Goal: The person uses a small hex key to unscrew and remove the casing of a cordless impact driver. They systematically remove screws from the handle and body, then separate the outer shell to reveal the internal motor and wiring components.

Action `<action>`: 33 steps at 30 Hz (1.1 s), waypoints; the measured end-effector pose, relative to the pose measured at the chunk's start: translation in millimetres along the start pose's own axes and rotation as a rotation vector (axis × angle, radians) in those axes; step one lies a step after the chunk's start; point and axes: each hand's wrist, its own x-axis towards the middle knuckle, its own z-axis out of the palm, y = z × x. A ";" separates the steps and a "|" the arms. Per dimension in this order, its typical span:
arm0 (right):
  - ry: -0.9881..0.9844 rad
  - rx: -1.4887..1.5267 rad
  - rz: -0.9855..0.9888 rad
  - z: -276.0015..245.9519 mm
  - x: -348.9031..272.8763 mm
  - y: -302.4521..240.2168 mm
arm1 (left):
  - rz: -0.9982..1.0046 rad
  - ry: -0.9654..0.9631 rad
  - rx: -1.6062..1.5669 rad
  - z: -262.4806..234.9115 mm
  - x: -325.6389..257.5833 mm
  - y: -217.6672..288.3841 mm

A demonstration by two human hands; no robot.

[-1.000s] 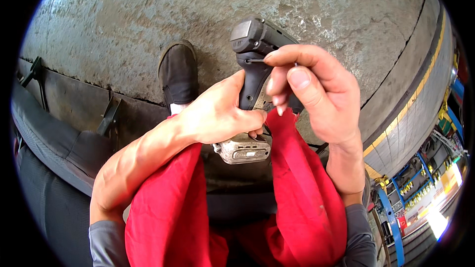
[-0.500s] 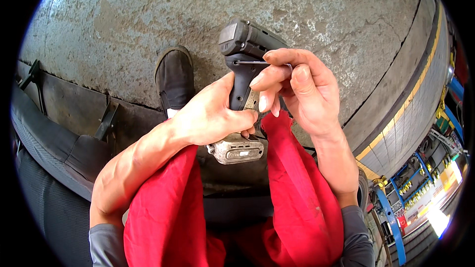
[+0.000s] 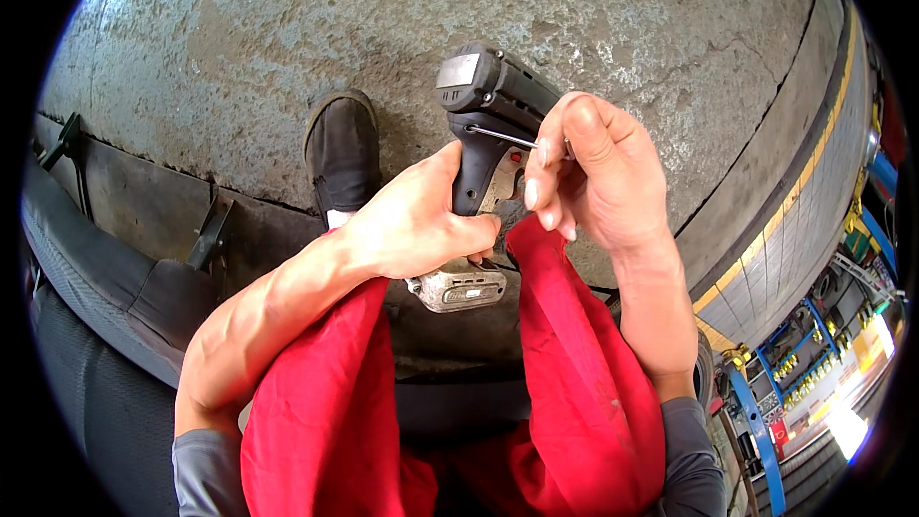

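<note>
My left hand (image 3: 416,215) is wrapped round the handle of a cordless impact driver (image 3: 471,177). The tool has a black housing, with its head pointing away from me and a scuffed, dirty grey battery (image 3: 458,289) at its base. Between the fingertips of my right hand (image 3: 608,168) is a thin metal hex key (image 3: 505,138). Its tip sits at a screw hole in the side of the housing, just below the motor body. My right fingers hide the hex key's other end. A small red part shows near the trigger.
My dark shoe (image 3: 345,148) rests on the worn concrete floor (image 3: 258,48), left of the tool. My knees in red trousers (image 3: 584,354) are below my hands. A black padded seat (image 3: 134,278) is at the left, and a yellow-edged curved platform (image 3: 780,230) at the right. Shelving (image 3: 804,349) stands beyond it.
My right fingers have curled in more round the hex key, which now slants down to the right instead of lying level. The impact driver has shifted slightly right, still in my left hand.
</note>
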 end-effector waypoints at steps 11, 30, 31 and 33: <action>0.022 -0.407 -0.343 7.2 -6.6 18.0 | -0.047 0.066 -0.071 -1.7 -0.6 1.2; -0.206 0.127 -0.156 -9.2 11.0 28.9 | -0.038 0.036 -0.043 -1.5 0.7 2.3; -0.216 0.103 -0.141 -8.9 12.0 25.6 | -0.061 0.052 -0.043 -1.3 0.3 0.5; -0.069 -0.014 -0.074 -7.9 7.4 16.3 | -0.090 0.078 -0.020 -1.0 -0.4 -1.8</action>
